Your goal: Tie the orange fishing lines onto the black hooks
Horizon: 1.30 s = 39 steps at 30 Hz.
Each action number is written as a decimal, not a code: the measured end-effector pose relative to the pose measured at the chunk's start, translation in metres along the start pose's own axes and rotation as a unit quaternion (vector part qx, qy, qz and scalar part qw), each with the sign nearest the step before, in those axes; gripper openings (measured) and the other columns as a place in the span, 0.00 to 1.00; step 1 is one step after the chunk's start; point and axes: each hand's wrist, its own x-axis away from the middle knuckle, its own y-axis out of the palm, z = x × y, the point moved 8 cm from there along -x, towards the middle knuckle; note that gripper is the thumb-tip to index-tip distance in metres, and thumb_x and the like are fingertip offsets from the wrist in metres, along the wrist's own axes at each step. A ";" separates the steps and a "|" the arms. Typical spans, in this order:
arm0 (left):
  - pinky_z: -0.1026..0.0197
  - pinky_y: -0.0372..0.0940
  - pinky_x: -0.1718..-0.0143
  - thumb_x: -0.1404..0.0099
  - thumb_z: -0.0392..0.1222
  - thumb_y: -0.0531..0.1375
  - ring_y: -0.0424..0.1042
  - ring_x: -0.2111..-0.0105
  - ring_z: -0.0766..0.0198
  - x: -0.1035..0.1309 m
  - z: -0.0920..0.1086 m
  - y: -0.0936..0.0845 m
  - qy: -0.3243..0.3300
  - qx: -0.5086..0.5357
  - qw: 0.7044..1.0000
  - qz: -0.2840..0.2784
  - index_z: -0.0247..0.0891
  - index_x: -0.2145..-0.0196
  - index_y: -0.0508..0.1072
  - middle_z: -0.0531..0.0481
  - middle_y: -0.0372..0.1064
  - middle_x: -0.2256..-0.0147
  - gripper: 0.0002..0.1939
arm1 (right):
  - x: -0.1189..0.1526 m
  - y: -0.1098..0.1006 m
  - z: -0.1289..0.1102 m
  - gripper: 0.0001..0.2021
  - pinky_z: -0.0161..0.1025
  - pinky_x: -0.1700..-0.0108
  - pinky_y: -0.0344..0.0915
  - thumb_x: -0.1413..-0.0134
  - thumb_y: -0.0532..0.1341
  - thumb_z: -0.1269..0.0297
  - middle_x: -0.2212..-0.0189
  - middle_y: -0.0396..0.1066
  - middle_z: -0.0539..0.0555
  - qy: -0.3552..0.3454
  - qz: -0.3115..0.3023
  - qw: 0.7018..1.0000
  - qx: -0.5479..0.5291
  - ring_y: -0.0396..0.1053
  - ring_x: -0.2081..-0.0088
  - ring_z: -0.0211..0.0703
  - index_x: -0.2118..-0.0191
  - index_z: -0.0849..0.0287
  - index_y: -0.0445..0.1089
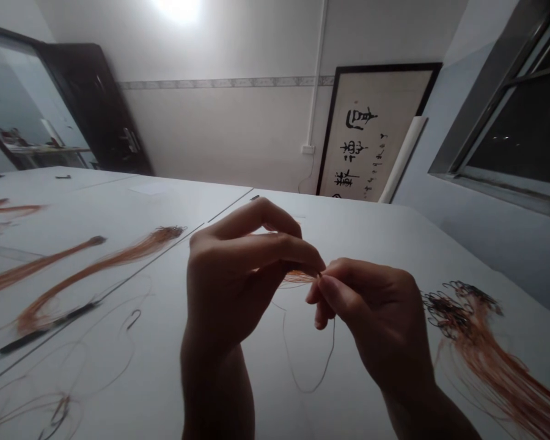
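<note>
Mid-frame, the fingers of the left hand and right hand meet, tips pinching a tiny dark piece; below, a thin line bows U-shaped against the bench, its right strand rising towards the nearer right hand

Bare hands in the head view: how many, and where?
2: the left hand near the middle, and the right hand just right of it, both above the white table. No others show.
</note>
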 end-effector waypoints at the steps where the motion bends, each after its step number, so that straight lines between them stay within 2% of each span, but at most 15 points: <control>1: 0.73 0.67 0.77 0.41 0.29 0.64 0.69 0.75 0.76 0.000 0.000 0.000 0.001 0.005 1.000 0.002 0.37 0.75 0.78 0.54 0.67 0.73 0.08 | 0.000 0.000 0.000 0.10 0.33 0.73 0.61 0.43 0.59 0.71 0.81 0.67 0.47 -0.001 0.000 1.000 0.001 0.64 0.77 0.33 0.75 0.60 0.72; 8: 0.75 0.66 0.74 0.41 0.27 0.64 0.69 0.75 0.78 0.001 -0.002 0.002 -0.014 -0.012 1.000 -0.020 0.37 0.75 0.78 0.55 0.67 0.72 0.08 | -0.002 0.002 -0.002 0.12 0.33 0.74 0.61 0.40 0.60 0.67 0.81 0.67 0.46 -0.025 -0.008 0.999 0.032 0.64 0.78 0.33 0.75 0.59 0.71; 12: 0.72 0.67 0.72 0.42 0.30 0.66 0.70 0.73 0.76 0.003 -0.008 0.004 -0.028 -0.026 0.999 -0.037 0.37 0.74 0.78 0.55 0.67 0.73 0.05 | -0.005 -0.008 -0.006 0.02 0.33 0.66 0.67 0.44 0.64 0.69 0.72 0.73 0.44 -0.045 0.030 0.993 0.105 0.70 0.70 0.34 0.67 0.55 0.73; 16: 0.68 0.67 0.66 0.45 0.31 0.68 0.70 0.73 0.74 0.005 -0.012 0.009 -0.034 -0.058 0.996 -0.056 0.39 0.70 0.78 0.56 0.68 0.74 0.06 | -0.006 -0.016 -0.009 0.06 0.31 0.60 0.65 0.47 0.66 0.72 0.69 0.72 0.43 -0.080 0.049 0.985 0.147 0.68 0.66 0.32 0.66 0.51 0.74; 19: 0.67 0.67 0.62 0.44 0.32 0.68 0.71 0.69 0.74 0.004 -0.020 0.015 -0.073 -0.018 0.995 -0.072 0.40 0.65 0.77 0.56 0.72 0.70 0.09 | -0.006 -0.019 -0.007 0.06 0.33 0.64 0.63 0.46 0.65 0.71 0.70 0.69 0.45 -0.085 0.055 0.986 0.136 0.66 0.66 0.33 0.66 0.50 0.75; 22: 0.67 0.68 0.61 0.44 0.37 0.69 0.72 0.62 0.72 0.004 -0.034 0.013 -0.137 -0.009 0.990 -0.034 0.42 0.61 0.77 0.55 0.73 0.64 0.12 | -0.006 -0.023 -0.003 0.03 0.33 0.71 0.60 0.45 0.65 0.68 0.74 0.66 0.45 -0.057 0.083 0.988 0.121 0.63 0.72 0.33 0.68 0.52 0.74; 25: 0.66 0.67 0.60 0.43 0.39 0.68 0.71 0.62 0.71 0.005 -0.040 0.012 -0.161 0.025 0.987 -0.003 0.42 0.66 0.78 0.55 0.72 0.65 0.06 | -0.008 -0.022 0.001 0.02 0.33 0.76 0.58 0.44 0.65 0.66 0.78 0.66 0.44 -0.030 0.086 0.991 0.101 0.61 0.77 0.32 0.68 0.53 0.73; 28: 0.65 0.67 0.63 0.42 0.36 0.67 0.70 0.64 0.71 0.006 -0.040 0.012 -0.152 0.061 0.987 -0.003 0.40 0.70 0.77 0.54 0.69 0.68 0.02 | -0.011 -0.015 0.007 0.02 0.32 0.79 0.56 0.45 0.66 0.63 0.80 0.65 0.44 0.003 0.040 0.993 0.107 0.60 0.79 0.31 0.67 0.53 0.75; 30: 0.66 0.66 0.64 0.43 0.35 0.68 0.70 0.65 0.71 0.007 -0.041 0.012 -0.155 0.054 0.986 -0.016 0.40 0.71 0.78 0.54 0.69 0.68 0.03 | -0.011 -0.016 0.008 0.02 0.31 0.81 0.54 0.45 0.66 0.63 0.79 0.65 0.44 0.011 0.036 0.993 0.109 0.58 0.81 0.30 0.65 0.52 0.76; 32: 0.66 0.67 0.64 0.43 0.37 0.68 0.70 0.65 0.72 0.008 -0.042 0.015 -0.162 0.045 0.985 -0.045 0.40 0.71 0.78 0.54 0.70 0.67 0.02 | -0.010 -0.023 0.003 0.06 0.30 0.81 0.54 0.47 0.67 0.64 0.77 0.65 0.44 -0.008 0.078 0.989 0.122 0.58 0.80 0.30 0.61 0.50 0.76; 34: 0.67 0.67 0.63 0.43 0.38 0.68 0.70 0.65 0.72 0.009 -0.044 0.018 -0.169 0.051 0.982 -0.069 0.40 0.71 0.78 0.54 0.70 0.67 0.02 | -0.010 -0.028 -0.003 0.07 0.32 0.79 0.58 0.48 0.68 0.66 0.73 0.68 0.45 -0.039 0.099 0.983 0.147 0.62 0.78 0.30 0.62 0.50 0.76; 37: 0.67 0.67 0.61 0.44 0.36 0.69 0.70 0.64 0.72 0.010 -0.046 0.021 -0.177 0.062 0.979 -0.075 0.40 0.72 0.78 0.54 0.68 0.66 0.03 | -0.012 -0.027 -0.005 0.03 0.34 0.74 0.63 0.47 0.68 0.66 0.68 0.71 0.46 -0.060 0.065 0.980 0.181 0.66 0.76 0.31 0.65 0.51 0.76; 39: 0.66 0.66 0.58 0.44 0.36 0.69 0.69 0.61 0.72 0.010 -0.048 0.022 -0.186 0.044 0.979 -0.077 0.41 0.72 0.78 0.54 0.68 0.63 0.04 | -0.015 -0.029 -0.001 0.02 0.34 0.74 0.63 0.47 0.68 0.65 0.72 0.71 0.45 -0.048 0.053 0.979 0.190 0.66 0.77 0.32 0.66 0.51 0.76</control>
